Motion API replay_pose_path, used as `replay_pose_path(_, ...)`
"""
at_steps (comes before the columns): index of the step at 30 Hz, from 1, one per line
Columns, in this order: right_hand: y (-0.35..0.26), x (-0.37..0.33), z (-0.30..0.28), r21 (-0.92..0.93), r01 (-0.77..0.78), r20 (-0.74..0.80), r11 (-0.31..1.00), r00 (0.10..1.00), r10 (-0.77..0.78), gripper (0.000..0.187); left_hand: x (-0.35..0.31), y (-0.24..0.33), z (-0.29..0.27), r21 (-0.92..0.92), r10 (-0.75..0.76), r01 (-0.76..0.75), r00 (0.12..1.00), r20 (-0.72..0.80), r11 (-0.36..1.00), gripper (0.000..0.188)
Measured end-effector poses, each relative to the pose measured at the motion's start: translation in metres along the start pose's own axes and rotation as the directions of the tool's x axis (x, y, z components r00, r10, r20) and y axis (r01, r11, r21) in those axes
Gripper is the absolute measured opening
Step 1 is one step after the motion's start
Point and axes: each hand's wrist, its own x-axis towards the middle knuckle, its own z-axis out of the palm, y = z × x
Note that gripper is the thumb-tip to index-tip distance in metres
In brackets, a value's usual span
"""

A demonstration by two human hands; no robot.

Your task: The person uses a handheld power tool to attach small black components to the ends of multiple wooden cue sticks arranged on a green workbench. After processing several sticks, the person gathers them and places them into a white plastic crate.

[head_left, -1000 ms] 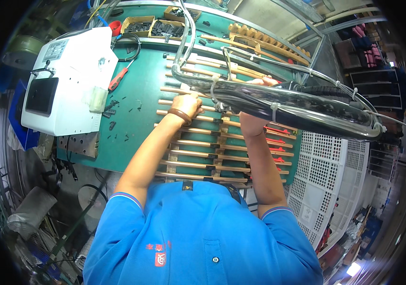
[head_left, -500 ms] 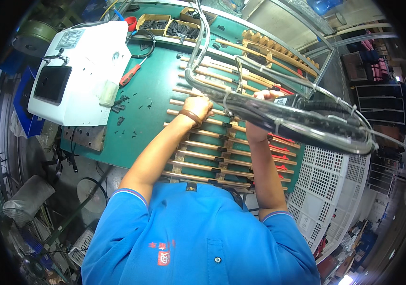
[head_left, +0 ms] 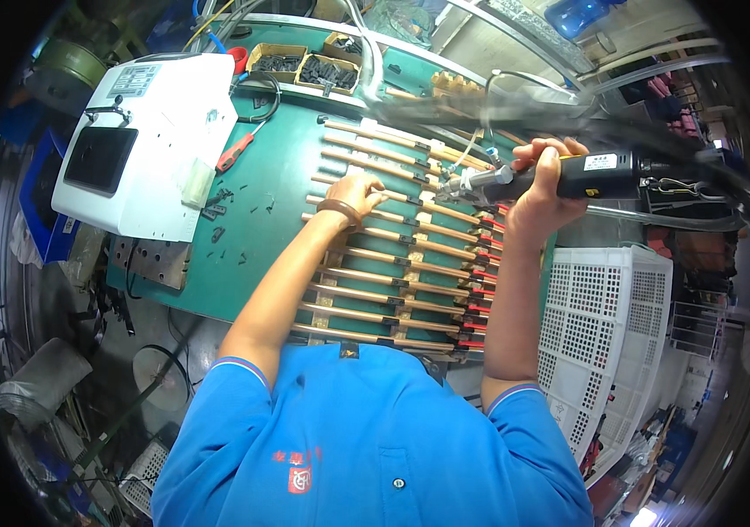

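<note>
My right hand [head_left: 544, 195] is wrapped around a black electric screwdriver [head_left: 608, 178] with a silver nose, which points left over the rows of rods. My left hand [head_left: 354, 191] lies on one of several copper-coloured rods [head_left: 362, 234], its fingers bent round it; its fingertips are partly hidden. Each rod carries a small black clip near its middle, and many have red and black pieces [head_left: 480, 274] at the right end. The rods lie side by side across a slotted holder [head_left: 403, 312] on the green bench.
A white machine [head_left: 142, 145] stands at the left of the green bench top [head_left: 278, 158]. Near it lie a red-handled screwdriver [head_left: 236, 154] and loose black pieces [head_left: 217, 206]. Cartons of black parts [head_left: 327, 72] sit at the back. A white perforated crate [head_left: 599, 321] is at the right; hoses hang overhead.
My right hand and the electric screwdriver have swung right and come into clearer view. The overhead hose has shifted up and right. My left hand stays over the rods, with its fingers slightly looser.
</note>
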Motion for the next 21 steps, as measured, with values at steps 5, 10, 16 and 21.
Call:
replay_pose_path(5,0.019,-0.006,0.000,0.083,-0.026,-0.083,0.996,0.996,0.033,0.014,0.014,0.006,0.028,0.179,0.259,-0.233,0.956,-0.136,0.956,0.028)
replay_pose_path(10,0.038,-0.017,-0.003,-0.031,-0.017,-0.109,0.999,0.994,0.014,0.020,0.032,0.010,0.042,0.269,0.362,-0.338,0.931,-0.044,0.902,0.027)
replay_pose_path(16,0.076,-0.026,-0.015,-0.096,0.113,-0.162,0.989,0.979,-0.127,0.027,0.039,0.010,0.043,0.250,0.381,-0.380,0.923,0.045,0.891,0.020)
replay_pose_path(21,0.067,-0.036,-0.005,0.309,-0.026,-0.009,0.951,0.999,0.031,0.026,0.030,0.028,0.027,0.304,0.173,-0.225,0.967,0.189,0.926,0.018)
